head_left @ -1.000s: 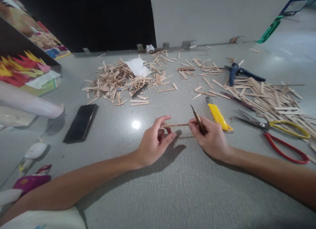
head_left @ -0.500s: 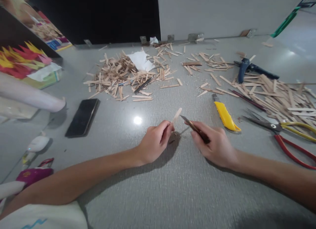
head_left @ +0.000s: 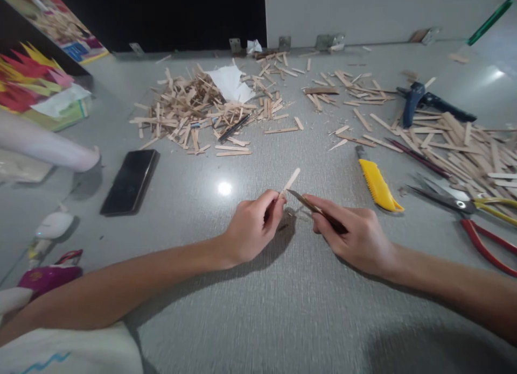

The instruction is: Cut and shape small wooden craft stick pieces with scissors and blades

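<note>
My left hand (head_left: 252, 228) is closed round a thin wooden stick (head_left: 291, 179) that points up and away from me. My right hand (head_left: 355, 237) grips a slim knife (head_left: 309, 204), its blade tip touching the stick just above my left fingers. Both hands rest low over the grey table (head_left: 258, 309), close together at its middle.
A yellow utility knife (head_left: 377, 185) lies right of my hands, red and yellow scissors (head_left: 476, 215) farther right. Heaps of wooden sticks (head_left: 189, 113) cover the back and right (head_left: 464, 148). A blue glue gun (head_left: 416, 102), a black phone (head_left: 129, 181) and coloured paper (head_left: 28, 83) lie around.
A second ago both hands held the stick level between them. My left hand has since turned it upright and my right hand has brought the knife blade against it.
</note>
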A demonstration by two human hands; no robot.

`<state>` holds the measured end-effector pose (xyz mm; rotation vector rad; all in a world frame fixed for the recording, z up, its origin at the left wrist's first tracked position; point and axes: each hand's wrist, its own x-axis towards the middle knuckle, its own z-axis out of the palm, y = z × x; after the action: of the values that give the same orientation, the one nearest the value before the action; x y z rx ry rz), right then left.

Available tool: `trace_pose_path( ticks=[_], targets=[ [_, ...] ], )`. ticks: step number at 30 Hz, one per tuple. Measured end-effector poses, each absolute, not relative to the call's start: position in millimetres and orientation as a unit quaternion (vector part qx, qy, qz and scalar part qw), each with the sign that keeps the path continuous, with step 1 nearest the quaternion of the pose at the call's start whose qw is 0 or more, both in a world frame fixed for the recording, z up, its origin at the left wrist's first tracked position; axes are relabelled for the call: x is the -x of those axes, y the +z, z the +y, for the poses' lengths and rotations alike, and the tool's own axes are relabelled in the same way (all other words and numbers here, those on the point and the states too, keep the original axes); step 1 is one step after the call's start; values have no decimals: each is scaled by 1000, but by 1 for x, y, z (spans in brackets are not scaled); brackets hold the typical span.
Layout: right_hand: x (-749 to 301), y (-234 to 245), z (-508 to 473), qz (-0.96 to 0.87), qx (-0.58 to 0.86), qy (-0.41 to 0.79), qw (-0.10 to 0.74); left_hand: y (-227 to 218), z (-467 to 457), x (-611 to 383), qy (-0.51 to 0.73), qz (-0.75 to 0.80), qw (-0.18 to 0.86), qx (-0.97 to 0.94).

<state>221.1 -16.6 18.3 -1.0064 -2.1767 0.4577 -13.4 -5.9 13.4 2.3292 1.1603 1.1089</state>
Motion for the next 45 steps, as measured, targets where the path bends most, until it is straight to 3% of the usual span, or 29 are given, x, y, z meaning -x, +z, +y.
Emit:
trace_pose_path(
  ticks=[5, 12, 22, 35, 40, 45],
  targets=[
    [-221, 15, -17, -849, 368, 153, 348, 9, -6, 15, 374, 381, 10, -845],
    [-216, 17, -24, -833, 396, 153, 354, 6, -1, 16, 378, 356, -55, -853],
    [-203, 27, -30, -752, 451, 328, 352, 3, 0, 17, 375, 342, -60, -859],
    [-201, 30, -28, -672, 474, 472, 317, 0, -1, 19, 370, 353, -48, -858],
    [-200, 30, -31, -674, 469, 477, 313, 0, -2, 19, 371, 354, -42, -858],
    [-198, 26, -33, -722, 461, 387, 342, -1, -1, 19, 374, 354, -36, -856]
  ],
)
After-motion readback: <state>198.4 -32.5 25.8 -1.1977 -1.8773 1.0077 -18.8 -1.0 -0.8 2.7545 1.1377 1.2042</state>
